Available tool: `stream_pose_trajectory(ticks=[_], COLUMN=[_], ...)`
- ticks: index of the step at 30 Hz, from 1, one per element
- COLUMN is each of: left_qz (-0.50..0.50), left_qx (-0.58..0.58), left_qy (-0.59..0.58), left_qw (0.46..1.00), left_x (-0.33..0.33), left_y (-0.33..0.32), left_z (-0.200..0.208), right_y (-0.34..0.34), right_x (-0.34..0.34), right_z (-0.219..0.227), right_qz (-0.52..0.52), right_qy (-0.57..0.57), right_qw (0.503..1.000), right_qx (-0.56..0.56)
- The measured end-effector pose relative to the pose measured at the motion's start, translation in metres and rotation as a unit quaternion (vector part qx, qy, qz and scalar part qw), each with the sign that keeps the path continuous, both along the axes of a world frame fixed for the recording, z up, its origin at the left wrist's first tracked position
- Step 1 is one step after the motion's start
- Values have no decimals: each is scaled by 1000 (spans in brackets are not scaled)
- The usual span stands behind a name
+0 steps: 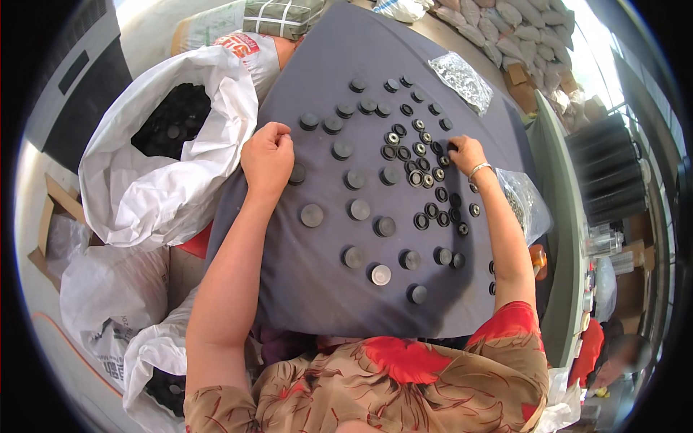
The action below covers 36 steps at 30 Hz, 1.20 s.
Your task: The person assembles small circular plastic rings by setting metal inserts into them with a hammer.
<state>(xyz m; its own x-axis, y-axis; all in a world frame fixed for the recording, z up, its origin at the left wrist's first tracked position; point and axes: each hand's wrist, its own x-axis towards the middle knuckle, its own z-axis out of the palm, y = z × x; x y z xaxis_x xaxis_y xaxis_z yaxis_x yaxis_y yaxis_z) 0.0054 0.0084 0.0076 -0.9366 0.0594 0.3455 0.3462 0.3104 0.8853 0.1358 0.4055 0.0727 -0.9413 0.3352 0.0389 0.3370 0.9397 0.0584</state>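
A dark grey cloth-covered table [317, 289] fills the middle of the frame, strewn with many small round black caps [404, 173]. The left hand [268, 157], left of centre, is curled into a loose fist with its knuckles resting on the cloth; one flat cap [297, 174] lies just beside it at its right edge, and another [312, 215] sits a little below. The right hand [464, 153], right of centre, has its fingers bent down onto the dense cluster of ring-shaped caps, fingertips touching one; whether it pinches it cannot be told. At the upper left, an open white sack [144, 187] holds more black caps. A clear bag of small parts [462, 79] lies at the upper right.
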Motion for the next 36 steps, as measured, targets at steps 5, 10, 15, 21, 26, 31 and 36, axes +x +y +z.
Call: stream_pose_trajectory(ticks=[5,10,15,21,26,31,36], left_qz=[-4,-2,-1,-5,-1,-6,-1], left_qx=[7,9,9,13,6,15,13], left_qy=[-12,4,7,-6,11,7,10], left_qw=[1000,1000,1000,1000,1000,1000,1000], left_x=[2,1,0,2,4,3,2], left_y=[-1,1,-1,0,-1,1,-1], left_z=[2,0,1,1,4,3,4], right_y=[-31,-35,-37,-30,-47,-50,-48], right_x=[-44,-75,-85,-92,-113,-134,-136], right_z=[14,0,2,1,5,-1,-11], right_qz=[35,27,-9,0,58,79,61], right_qy=[108,66,17,13,53,-29,133], right_qw=[989,993,996,1000,997,996,980], right_qx=[-97,-96,-87,8,-8,28,-137])
